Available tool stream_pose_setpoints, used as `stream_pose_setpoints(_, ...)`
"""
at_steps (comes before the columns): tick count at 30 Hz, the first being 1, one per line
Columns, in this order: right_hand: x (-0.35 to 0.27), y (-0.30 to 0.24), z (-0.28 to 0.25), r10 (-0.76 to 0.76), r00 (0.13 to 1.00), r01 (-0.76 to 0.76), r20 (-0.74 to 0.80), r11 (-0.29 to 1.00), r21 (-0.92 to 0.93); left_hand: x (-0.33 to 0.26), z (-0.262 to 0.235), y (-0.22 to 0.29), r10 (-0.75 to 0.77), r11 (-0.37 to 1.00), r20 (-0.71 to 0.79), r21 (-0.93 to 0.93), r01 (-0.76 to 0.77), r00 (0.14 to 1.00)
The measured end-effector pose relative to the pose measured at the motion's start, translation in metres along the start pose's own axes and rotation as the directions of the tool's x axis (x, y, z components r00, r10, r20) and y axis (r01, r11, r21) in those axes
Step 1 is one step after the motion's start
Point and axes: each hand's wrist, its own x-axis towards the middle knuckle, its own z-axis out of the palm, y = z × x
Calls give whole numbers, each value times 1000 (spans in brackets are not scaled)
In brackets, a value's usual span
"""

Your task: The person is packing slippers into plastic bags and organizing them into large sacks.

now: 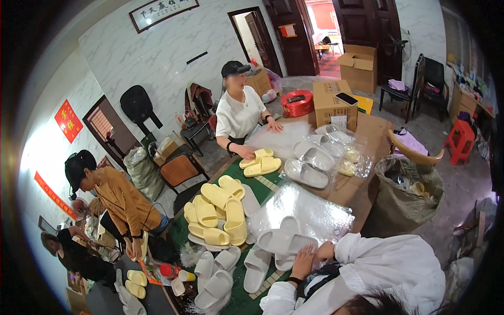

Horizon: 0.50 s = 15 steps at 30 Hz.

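Note:
My left hand (303,264), with a dark band at its wrist, closes on the near end of a light grey slipper (281,241). My right hand (324,252) meets it from the right; its fingers are mostly hidden. That slipper lies across another grey slipper (290,224). Beneath it a further grey slipper (284,261) shows in part, and one more (256,269) lies just left on the green tabletop (244,283). A shiny clear plastic sheet or bag (315,207) is spread beyond my hands.
Yellow slippers (218,202) are heaped left of centre, with grey slippers (214,289) nearer. Across the table a person (239,107) touches yellow slippers (261,164). Bagged slippers (310,165) and a carton (333,100) stand beyond. A large sack (404,205) is at right. Other people (126,194) work left.

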Motion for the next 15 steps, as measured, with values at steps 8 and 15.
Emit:
stream_pose_setpoints(8,17,-14,-66,249,556,-3,-793,955,297,-1,8,5,-19,988,161,155,-6,987)
stream_pose_setpoints(15,42,-6,-30,432,863,-119,-262,678,725,5,1,8,47,983,255,158,-90,966)
